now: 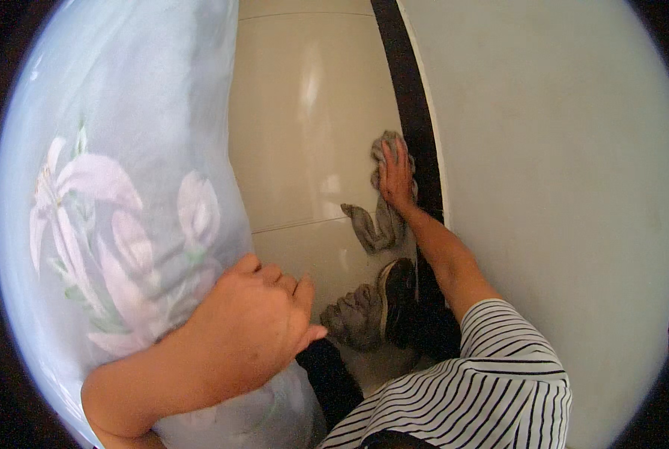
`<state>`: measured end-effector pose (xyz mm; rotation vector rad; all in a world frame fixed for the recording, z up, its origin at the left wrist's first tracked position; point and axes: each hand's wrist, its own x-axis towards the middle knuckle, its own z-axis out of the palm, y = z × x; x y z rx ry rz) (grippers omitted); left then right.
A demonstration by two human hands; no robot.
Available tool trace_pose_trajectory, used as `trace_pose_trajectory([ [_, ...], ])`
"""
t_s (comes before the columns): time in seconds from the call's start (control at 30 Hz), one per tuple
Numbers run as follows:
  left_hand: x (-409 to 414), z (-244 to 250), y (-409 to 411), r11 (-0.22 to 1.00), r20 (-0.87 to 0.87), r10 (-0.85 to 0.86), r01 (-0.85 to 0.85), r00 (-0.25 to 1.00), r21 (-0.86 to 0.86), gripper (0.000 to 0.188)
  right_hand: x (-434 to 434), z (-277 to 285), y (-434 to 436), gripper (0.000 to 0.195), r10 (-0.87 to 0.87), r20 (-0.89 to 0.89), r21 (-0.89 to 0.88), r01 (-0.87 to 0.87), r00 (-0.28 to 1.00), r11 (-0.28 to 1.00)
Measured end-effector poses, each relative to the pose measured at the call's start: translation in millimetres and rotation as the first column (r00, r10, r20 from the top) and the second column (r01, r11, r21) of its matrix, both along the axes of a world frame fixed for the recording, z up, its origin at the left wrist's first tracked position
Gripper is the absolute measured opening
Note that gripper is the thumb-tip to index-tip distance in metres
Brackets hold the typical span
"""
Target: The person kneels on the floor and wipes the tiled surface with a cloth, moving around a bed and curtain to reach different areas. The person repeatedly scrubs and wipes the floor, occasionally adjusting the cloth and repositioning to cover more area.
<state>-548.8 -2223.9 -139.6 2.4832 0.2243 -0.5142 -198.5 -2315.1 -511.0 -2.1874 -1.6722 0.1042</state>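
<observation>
My right hand (397, 178) lies flat on a bunched grey cloth (387, 224), its fingers stretched over the far end. The cloth rests on the floor tiles along the black skirting, and a loose tail of it curls towards me. My left hand (267, 311) is nearer, at the edge of a bedspread (143, 101) printed with pale flowers. Its back faces up and its fingers curl down, so what lies under them is hidden.
Shiny cream tiles (289, 151) run between the bedspread and the black skirting (418, 112). A pale wall (542, 168) rises on the right. Near my dark shoe (399, 303) lies another crumpled grey cloth (351, 317).
</observation>
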Motion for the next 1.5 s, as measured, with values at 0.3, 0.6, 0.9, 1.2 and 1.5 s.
trace_pose_trajectory([
  [0.3, 34, 22, 15, 0.994, 0.045, 0.102, -0.099, 0.994, -0.051, 0.056, 106, -29, 185, 0.052, -0.099, -0.008, 0.146, 0.099, 0.995, 0.984],
  [0.6, 72, 35, 61, 0.914, -0.144, 0.285, -0.314, 0.948, -0.258, 0.057, 173, -12, 304, 0.044, 0.15, -0.071, 0.255, -0.127, 0.986, 0.959],
  [0.9, 97, -14, 240, 0.977, -0.111, 0.177, -0.189, 0.978, -0.103, 0.056, 84, -30, 324, 0.049, 0.66, -0.079, 0.071, -0.656, 0.747, 0.752],
  [1.2, 126, -17, 399, 0.998, -0.086, 0.059, -0.055, 0.995, 0.039, 0.04, -50, -28, 274, 0.044, 0.908, -0.356, 0.204, -0.931, 0.219, 0.304],
  [1.5, 110, 33, 305, 0.99, 0.094, 0.1, -0.109, 0.991, 0.092, 0.039, 58, 33, 336, 0.038, 0.407, -0.072, 0.142, -0.395, 0.911, 0.908],
])
